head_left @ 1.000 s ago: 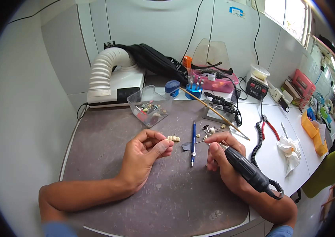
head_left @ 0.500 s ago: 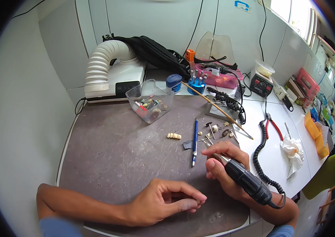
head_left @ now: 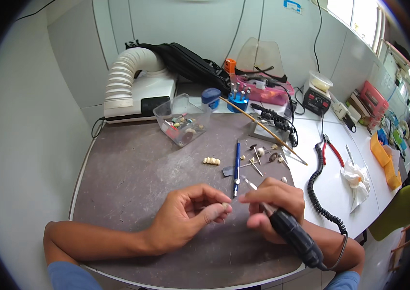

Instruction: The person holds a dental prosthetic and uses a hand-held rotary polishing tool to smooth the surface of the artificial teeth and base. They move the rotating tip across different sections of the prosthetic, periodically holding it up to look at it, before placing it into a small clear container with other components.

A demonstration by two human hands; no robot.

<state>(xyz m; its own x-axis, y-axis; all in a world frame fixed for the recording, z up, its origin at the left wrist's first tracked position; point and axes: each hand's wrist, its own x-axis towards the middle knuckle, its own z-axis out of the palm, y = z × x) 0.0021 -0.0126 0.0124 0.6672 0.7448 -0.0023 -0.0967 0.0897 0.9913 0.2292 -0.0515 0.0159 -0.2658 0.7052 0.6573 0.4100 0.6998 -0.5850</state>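
My left hand is closed in a pinch on a small cream-coloured tooth piece, mostly hidden by the fingertips. My right hand grips a black rotary handpiece, tilted with its metal nose towards the left hand. Its working tip is blurred beside the right fingers, close to the tooth piece; whether they touch I cannot tell. Beyond the hands, a blue mechanical pencil lies on the brown mat. A joined row of cream teeth sits to its left, and several mounted burs and discs lie to its right.
A clear tray of small tools stands at the back, near a white extractor with a ribbed hose. A thin wooden stick slants across the mat's far right. The coiled cord, red-handled pliers and crumpled tissue lie at right.
My left hand has moved up and away from me, and the tooth piece now shows at its fingertips. My right hand has lowered the handpiece, and the hands are closer together.
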